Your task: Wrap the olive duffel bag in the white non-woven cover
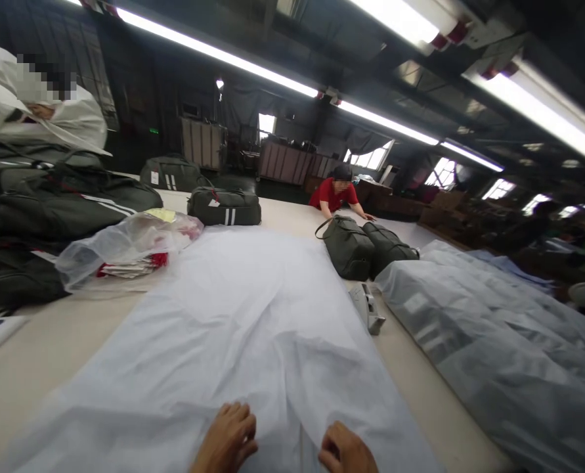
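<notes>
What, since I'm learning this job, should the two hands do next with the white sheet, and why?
Perhaps smooth the white sheet outward with flat palms. Creases run along it ahead of the left hand and right hand, which are apart at its near part with fingers curled. Whether they pinch the sheet, I can't tell.

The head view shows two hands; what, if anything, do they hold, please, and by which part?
It cannot be told: left hand and right hand curl over the near part of the white sheet, grip unclear.
</notes>
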`<state>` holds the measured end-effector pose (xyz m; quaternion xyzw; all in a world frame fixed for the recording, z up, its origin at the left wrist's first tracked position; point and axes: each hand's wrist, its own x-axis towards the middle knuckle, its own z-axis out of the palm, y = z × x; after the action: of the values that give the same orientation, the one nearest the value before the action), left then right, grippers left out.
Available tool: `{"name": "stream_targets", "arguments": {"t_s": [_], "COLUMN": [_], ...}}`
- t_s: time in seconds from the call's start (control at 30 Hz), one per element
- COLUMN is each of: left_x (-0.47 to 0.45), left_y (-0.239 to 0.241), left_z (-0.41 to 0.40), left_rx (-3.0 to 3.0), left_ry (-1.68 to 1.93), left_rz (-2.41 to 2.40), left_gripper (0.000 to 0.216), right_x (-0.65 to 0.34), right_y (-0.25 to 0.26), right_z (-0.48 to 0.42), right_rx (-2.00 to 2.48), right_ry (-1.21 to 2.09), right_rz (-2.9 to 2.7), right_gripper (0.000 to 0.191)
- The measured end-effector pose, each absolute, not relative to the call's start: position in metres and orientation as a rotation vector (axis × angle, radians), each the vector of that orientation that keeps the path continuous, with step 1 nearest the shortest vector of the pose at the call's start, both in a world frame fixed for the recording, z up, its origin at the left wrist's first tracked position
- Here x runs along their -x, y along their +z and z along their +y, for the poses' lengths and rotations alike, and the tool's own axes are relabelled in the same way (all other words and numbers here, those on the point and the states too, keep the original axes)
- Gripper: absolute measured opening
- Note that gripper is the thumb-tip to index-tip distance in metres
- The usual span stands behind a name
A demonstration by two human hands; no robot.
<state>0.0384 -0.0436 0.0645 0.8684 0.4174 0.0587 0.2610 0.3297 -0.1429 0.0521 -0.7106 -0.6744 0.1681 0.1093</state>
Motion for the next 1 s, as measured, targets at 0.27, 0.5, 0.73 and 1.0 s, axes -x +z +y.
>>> {"name": "stream_targets", "arguments": {"t_s": [0.27,0.5,0.73,1.0], "left_x": [0.01,0.06,0.066,0.05], "left_y": [0.092,0.099,0.136,0.171], "left_z": [-0.055,-0.056,-0.071,-0.074], "left_rx": [-2.276,-1.981,-1.491,-1.1], "left_ry": [0.722,0.963,1.053,1.291], "left_rz": [0.922,1.091,1.352,1.398], "left_gripper": [0.01,0.025,0.042,0.046], "right_x": [-0.318,-0.335,-0.34,-0.302], "right_y": [0.135,0.144,0.165,0.146], "right_z": [-0.12,-0.11,-0.114,-0.123], "right_rx": [1.968,1.876,1.601,1.562], "right_ry": [1.089,1.38,1.661,1.867], "right_rz": [-1.475,-1.252,-1.088,-1.204], "right_gripper": [0.003,0.011,0.02,0.012]}}
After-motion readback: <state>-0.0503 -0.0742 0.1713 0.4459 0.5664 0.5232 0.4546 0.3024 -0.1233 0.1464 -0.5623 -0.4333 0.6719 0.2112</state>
